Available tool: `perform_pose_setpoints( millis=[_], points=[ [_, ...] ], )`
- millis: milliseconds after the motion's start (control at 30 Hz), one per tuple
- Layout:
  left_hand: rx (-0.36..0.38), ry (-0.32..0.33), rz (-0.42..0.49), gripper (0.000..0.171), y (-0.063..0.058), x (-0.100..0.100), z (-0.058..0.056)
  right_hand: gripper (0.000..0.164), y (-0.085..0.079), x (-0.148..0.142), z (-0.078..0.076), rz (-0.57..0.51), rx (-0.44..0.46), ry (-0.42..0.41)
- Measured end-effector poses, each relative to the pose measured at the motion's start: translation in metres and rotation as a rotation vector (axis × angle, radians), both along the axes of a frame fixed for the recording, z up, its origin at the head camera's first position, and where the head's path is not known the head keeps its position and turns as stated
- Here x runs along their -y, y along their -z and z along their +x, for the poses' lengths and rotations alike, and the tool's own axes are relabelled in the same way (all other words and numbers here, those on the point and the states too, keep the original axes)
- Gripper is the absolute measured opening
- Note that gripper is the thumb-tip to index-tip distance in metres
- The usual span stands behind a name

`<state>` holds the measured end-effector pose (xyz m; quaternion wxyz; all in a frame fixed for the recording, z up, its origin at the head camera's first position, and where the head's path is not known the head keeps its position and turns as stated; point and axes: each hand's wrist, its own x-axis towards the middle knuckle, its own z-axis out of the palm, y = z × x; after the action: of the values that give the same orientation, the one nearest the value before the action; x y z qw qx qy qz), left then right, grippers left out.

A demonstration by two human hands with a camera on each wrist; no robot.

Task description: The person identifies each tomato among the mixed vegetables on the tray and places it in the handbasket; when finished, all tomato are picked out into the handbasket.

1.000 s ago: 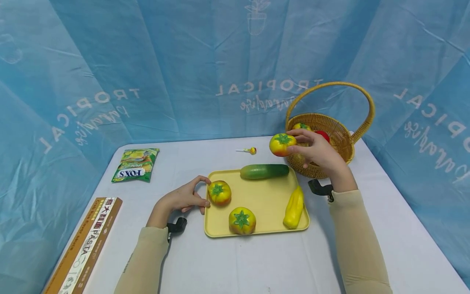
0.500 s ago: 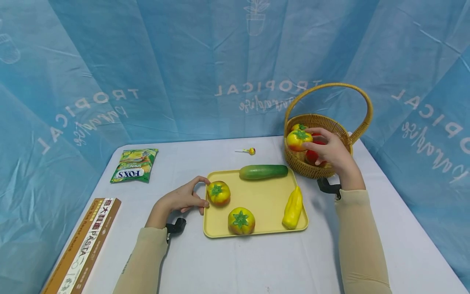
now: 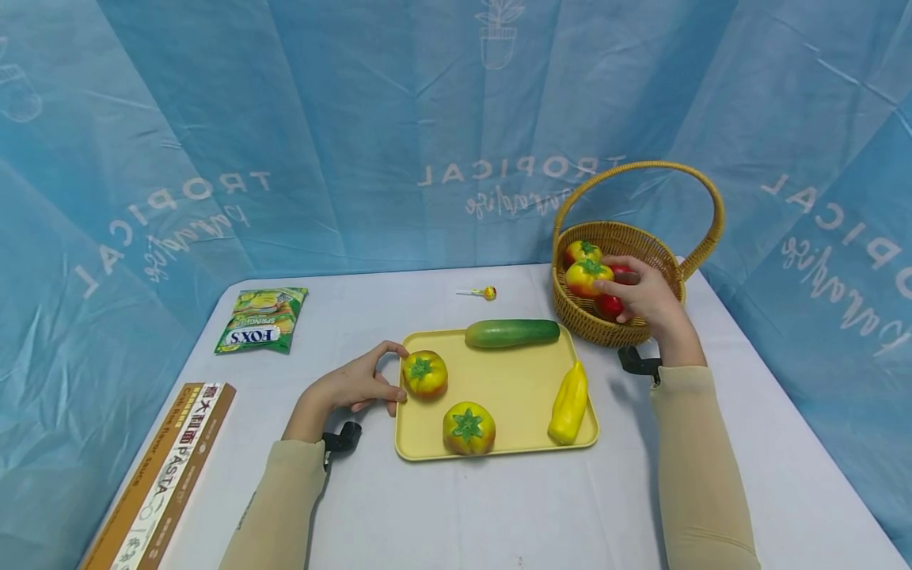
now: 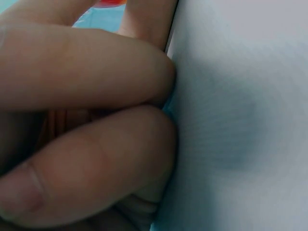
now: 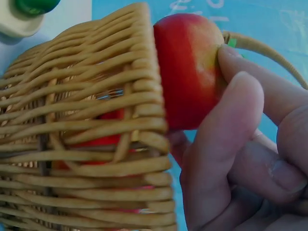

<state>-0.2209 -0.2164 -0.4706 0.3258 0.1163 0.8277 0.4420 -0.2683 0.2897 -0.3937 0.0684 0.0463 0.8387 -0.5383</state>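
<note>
My right hand pinches a yellow-and-red tomato with a green leafy top, just over the wicker basket. In the right wrist view, thumb and fingers grip this tomato level with the basket's rim. Another such tomato and red round fruits lie inside the basket. At the yellow tray, my left hand holds the left rim between thumb and forefinger, beside a tomato. Curled fingers rest against the white cloth in the left wrist view.
A second tomato, a cucumber and a long yellow vegetable lie on the tray. Behind it is a lollipop. On the left are a green FOX'S packet and a long pasta box. The basket's tall handle arches up.
My right hand has carried the tomato rightward from beside the basket to over its opening, then slightly lower. The left hand stays at the tray's rim.
</note>
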Motion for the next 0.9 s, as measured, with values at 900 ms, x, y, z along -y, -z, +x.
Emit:
perform_pose_setpoints(
  millis=[900],
  points=[
    [-0.008, 0.005, 0.01, 0.076, 0.0004, 0.0003, 0.0009, 0.069, 0.011, 0.0011, -0.0059, 0.03, 0.06, 0.022]
  ],
)
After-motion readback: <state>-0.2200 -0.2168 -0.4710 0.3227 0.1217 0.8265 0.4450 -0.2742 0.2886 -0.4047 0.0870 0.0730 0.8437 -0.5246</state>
